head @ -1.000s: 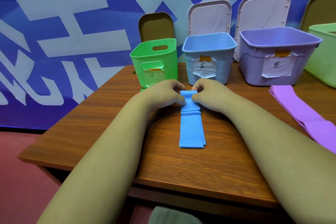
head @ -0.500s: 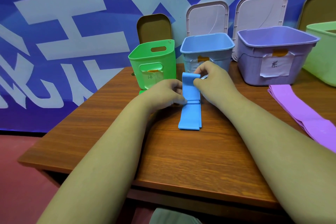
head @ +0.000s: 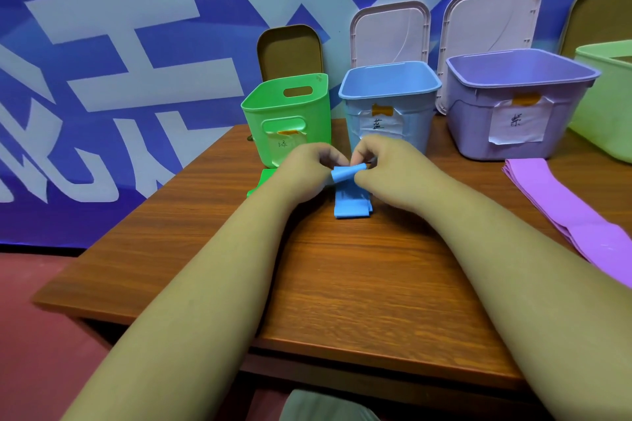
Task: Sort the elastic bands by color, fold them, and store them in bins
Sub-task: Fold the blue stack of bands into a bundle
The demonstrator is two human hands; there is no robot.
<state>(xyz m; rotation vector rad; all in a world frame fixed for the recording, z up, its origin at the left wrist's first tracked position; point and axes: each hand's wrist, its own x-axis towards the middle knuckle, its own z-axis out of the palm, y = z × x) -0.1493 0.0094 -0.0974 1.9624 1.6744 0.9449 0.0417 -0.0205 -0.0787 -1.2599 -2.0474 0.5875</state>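
Seemingly pinching band (head: pixel 344 174), left hand (head: pixel 307 170), right hand (head: pixel 390 175)

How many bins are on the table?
4. The green bin stands leftmost, then the blue bin, then the purple bin, and a pale green bin cut off at the right edge; more may be out of view.

Four bins stand on the counter (head: pixel 342 284): green bin (head: pixel 287 120), blue bin (head: pixel 390 96), purple bin (head: pixel 513 106), pale green bin (head: pixel 608 106). Four lids: two brown lids (head: pixel 289 48), two pink lids (head: pixel 390 32). Bands in three colours: blue bands (head: pixel 352 207), purple bands (head: pixel 564 202), green bands (head: pixel 263 181).
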